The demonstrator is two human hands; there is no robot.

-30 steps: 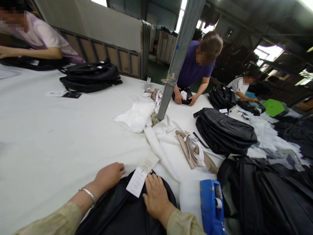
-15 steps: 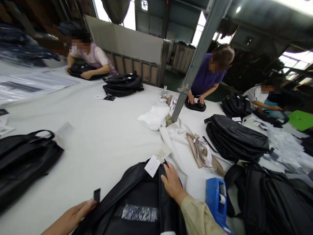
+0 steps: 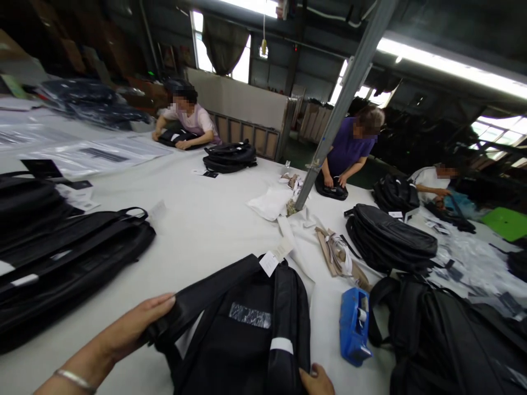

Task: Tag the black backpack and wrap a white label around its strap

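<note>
A black backpack point(image 3: 242, 329) lies flat on the white table point(image 3: 197, 219) right in front of me, straps up, with white paper tags point(image 3: 274, 258) at its top end. My left hand point(image 3: 132, 326) grips the backpack's left shoulder strap, fingers curled over it. My right hand point(image 3: 317, 379) shows only partly at the bottom edge, resting against the backpack's lower right side; its fingers are mostly out of view.
A blue tape dispenser point(image 3: 354, 326) sits just right of the backpack. Stacked black bags lie at left point(image 3: 66, 258), right point(image 3: 391, 238) and lower right point(image 3: 444, 334). A slanted metal post point(image 3: 333, 120) rises mid-table. Three other people work at the far edge.
The view has tilted up. My left hand moved onto the left strap and closed on it. My right hand slid from the backpack's top down to its lower right side.
</note>
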